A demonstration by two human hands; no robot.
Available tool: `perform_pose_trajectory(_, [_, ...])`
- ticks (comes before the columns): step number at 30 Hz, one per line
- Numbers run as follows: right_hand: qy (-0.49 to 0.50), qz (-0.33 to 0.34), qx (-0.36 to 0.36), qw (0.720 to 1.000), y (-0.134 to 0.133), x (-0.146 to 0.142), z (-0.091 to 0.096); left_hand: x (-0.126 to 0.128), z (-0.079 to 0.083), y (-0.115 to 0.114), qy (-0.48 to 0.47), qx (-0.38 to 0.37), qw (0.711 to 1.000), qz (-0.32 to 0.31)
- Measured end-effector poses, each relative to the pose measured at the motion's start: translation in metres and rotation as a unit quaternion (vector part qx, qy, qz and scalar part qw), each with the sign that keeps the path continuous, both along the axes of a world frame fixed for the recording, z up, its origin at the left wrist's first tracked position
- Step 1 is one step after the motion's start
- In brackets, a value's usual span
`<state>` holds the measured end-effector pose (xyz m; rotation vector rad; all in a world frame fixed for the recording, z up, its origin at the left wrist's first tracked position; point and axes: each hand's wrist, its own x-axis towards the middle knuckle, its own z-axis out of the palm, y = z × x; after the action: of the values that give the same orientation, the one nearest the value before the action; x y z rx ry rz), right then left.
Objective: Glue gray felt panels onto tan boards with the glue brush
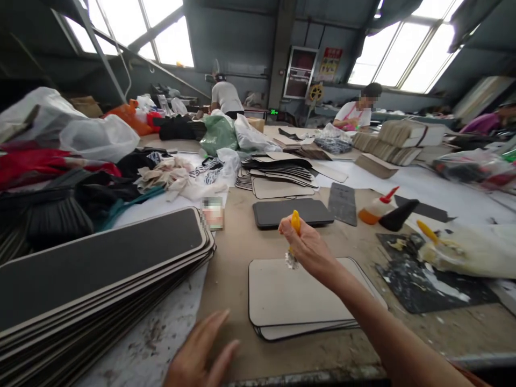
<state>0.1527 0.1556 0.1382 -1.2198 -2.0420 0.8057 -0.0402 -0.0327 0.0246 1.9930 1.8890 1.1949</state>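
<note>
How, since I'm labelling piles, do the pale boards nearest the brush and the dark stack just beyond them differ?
The pale boards show a beige face; the dark stack has a dark grey top. The pale boards lie offset; the dark stack is more neatly aligned. The pale boards lie nearer the camera than the dark stack. Both have rounded corners and rest on the brown worktop.

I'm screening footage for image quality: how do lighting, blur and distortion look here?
Head view: the windows glare white, while the wall between them is dim; head view: the left hand looks slightly blurred, the right hand crisper; head view: wide-angle stretch seems to swell the board stack toward the left edge.
</note>
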Motion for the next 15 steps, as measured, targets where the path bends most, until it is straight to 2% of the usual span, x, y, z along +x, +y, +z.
perform_pose_trajectory(2, [-0.001,-0.018,-0.005,1.0,-0.003,0.013,-0.01,0.027,-0.014,0.016,0.049,0.024,0.998,-0.03])
perform_pose_trajectory(5, [0.061,-0.038,-0.043,0.997,-0.008,0.026,-0.029,0.05,-0.032,0.027,0.076,-0.003,0.996,-0.039])
perform_pose_trajectory(7, [0.114,-0.049,-0.081,0.989,-0.012,0.027,-0.042,0.055,-0.04,0.027,0.09,-0.01,0.995,-0.048])
perform_pose_trajectory(11, [0.176,-0.06,-0.169,0.968,-0.022,0.02,-0.061,0.056,-0.051,0.023,0.117,0.028,0.991,-0.057])
perform_pose_trajectory(13, [0.183,-0.07,-0.185,0.963,-0.024,0.022,-0.068,0.056,-0.055,0.023,0.134,0.052,0.987,-0.067])
perform_pose_trajectory(15, [0.166,-0.097,-0.17,0.966,-0.023,0.034,-0.072,0.056,-0.059,0.025,0.151,0.071,0.983,-0.08])
